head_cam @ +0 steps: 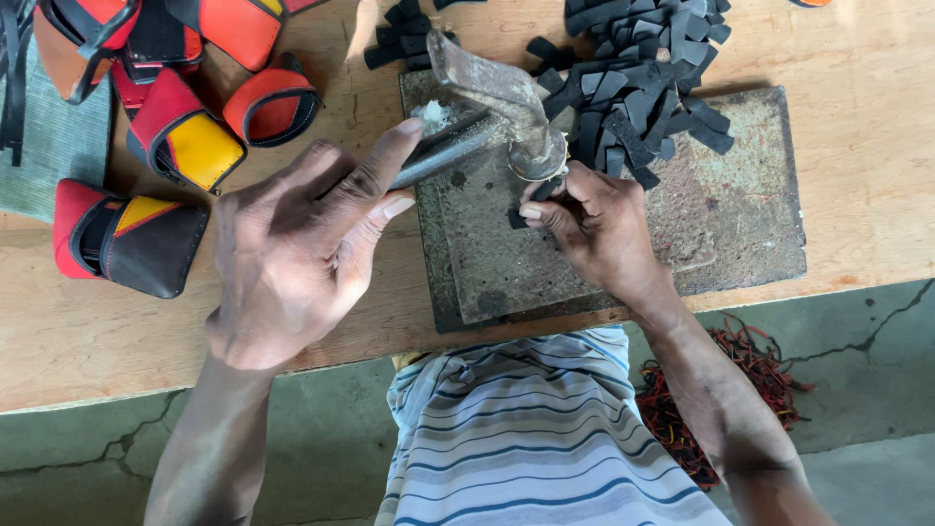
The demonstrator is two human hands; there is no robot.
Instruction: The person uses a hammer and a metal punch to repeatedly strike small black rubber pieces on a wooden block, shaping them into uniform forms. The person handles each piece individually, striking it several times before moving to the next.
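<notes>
My left hand [292, 258] grips the metal handle of a worn hammer [497, 107]. The hammer's round head rests just above my right hand's fingertips. My right hand [594, 229] pinches a small black leather piece [516, 218] and holds it flat on a grey stone slab [740, 224]. A heap of similar black leather strips [633, 88] lies on the slab's far part, just beyond the hammer head.
The slab lies on a wooden table [877, 146]. Several red, yellow and black leather pouches [185, 136] lie at the table's far left, beside a grey cloth [54, 146]. Red and black scraps [755, 365] lie on the cracked concrete floor at the right.
</notes>
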